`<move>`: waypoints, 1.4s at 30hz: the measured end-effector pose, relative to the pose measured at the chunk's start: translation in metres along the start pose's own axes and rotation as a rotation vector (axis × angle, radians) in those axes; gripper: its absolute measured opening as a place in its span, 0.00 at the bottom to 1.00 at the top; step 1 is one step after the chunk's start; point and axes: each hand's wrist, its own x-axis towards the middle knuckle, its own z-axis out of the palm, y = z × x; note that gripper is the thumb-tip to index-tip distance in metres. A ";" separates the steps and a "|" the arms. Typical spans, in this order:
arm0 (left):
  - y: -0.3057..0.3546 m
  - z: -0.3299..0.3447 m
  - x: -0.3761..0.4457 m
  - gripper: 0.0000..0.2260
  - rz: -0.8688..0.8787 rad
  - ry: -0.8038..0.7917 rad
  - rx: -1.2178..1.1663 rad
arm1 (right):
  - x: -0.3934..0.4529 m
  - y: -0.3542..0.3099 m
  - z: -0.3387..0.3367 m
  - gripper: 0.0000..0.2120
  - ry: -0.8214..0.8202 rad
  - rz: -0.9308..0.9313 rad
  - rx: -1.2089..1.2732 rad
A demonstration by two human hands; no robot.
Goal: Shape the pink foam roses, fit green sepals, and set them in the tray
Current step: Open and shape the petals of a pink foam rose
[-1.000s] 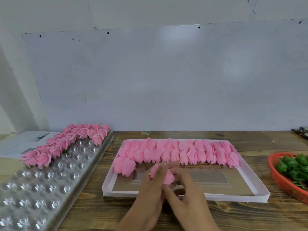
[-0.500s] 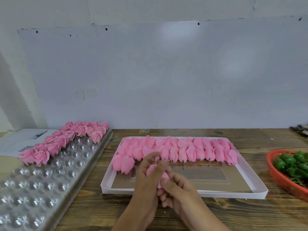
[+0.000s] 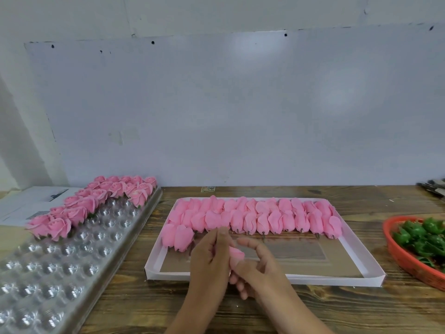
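Observation:
Both hands meet over the near edge of the white shallow box (image 3: 298,278). My left hand (image 3: 209,261) and my right hand (image 3: 255,268) hold one pink foam rose (image 3: 236,254) between them; only its top shows between the fingers. Unshaped pink rose buds (image 3: 260,216) lie in rows at the back of the box. Finished roses (image 3: 94,203) with green sepals stand at the far end of the clear plastic tray (image 3: 60,266) on the left. Loose green sepals (image 3: 423,237) fill the red basket (image 3: 407,261) at the right edge.
Everything sits on a wooden table (image 3: 149,309) against a pale wall. Papers (image 3: 26,203) lie at the far left behind the tray. Some metal tools (image 3: 433,186) show at the far right edge.
The rose has dropped lower between my hands and is more covered by my fingers. My right forefinger has lifted off it and now points up and left.

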 end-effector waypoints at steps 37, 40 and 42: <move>-0.005 0.006 0.002 0.15 -0.227 0.057 0.003 | 0.000 0.003 -0.012 0.15 0.083 -0.187 -0.334; -0.004 0.005 0.002 0.17 -0.360 -0.006 -0.076 | -0.002 0.001 -0.016 0.21 0.151 -0.286 -0.513; -0.004 0.004 0.001 0.20 -0.363 -0.065 -0.105 | -0.001 0.001 -0.016 0.21 0.133 -0.299 -0.436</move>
